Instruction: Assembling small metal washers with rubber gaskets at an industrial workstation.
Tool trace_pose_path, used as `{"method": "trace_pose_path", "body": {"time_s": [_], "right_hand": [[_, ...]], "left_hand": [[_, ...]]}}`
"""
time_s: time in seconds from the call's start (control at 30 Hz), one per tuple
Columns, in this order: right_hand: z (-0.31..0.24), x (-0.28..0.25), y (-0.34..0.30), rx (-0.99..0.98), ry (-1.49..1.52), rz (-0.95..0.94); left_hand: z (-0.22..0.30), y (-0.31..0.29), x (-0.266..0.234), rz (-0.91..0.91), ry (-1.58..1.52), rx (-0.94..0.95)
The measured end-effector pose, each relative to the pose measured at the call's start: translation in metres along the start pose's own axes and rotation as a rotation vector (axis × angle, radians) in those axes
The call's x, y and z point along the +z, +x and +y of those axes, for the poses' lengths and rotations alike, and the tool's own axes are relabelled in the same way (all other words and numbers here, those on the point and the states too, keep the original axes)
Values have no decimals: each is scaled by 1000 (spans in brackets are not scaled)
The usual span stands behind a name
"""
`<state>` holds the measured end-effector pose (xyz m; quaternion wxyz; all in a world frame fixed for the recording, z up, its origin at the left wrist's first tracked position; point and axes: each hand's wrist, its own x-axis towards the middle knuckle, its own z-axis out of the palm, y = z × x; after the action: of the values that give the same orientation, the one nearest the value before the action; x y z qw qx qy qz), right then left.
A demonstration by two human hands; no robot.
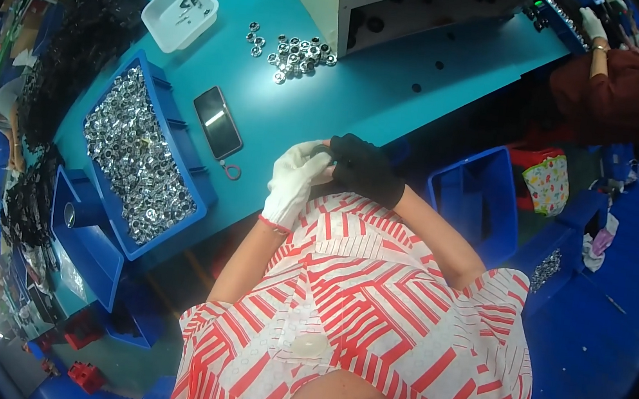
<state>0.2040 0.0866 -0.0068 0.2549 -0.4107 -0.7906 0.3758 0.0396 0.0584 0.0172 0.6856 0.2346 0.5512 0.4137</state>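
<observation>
though half-hidden, dark part (325, 151) between left hand (295, 177) and right hand (366, 170), both curled around it

Teal table (286, 111), phone (218, 122), silvery parts (298, 57)

Factory workshop, teal table (266, 118), blue bin (173, 121) heaped with shiny metal parts (132, 150), 2 white trays (166, 24) holding small pieces (192, 5), white-gloved left hand (294, 181), black-gloved right hand (364, 171), co-worker (611, 99) in dark red farther off, more blue bins (482, 194) standing around
</observation>
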Motion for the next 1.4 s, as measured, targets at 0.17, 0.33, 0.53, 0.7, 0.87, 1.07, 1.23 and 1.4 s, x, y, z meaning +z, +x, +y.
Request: {"method": "trace_pose_path", "body": {"time_s": [0.17,0.33,0.53,0.7,0.87,1.07,1.23,1.4], "right_hand": [[6,-11,1,88,174,-53],[-2,-16,-1,360,578,-31],[8,-2,-8,145,355,43],[6,-4,-7,140,290,10],[13,-3,-2,28,-17,-83],[4,-8,0,417,720,-137],[-2,-3,-3,522,674,-1],[-7,-10,-3,297,419,-13]], "left_hand": [[7,-4,0,-125,-210,-43],[4,-5,0,-121,-182,-45],[0,-3,0,-134,-129,-38],[12,-6,5,-48,77,-17],[2,-8,4,-91,221,141],[12,-9,-4,-233,168,99],[0,-6,-2,-158,-34,60],[5,-10,0,-112,68,28]]}}
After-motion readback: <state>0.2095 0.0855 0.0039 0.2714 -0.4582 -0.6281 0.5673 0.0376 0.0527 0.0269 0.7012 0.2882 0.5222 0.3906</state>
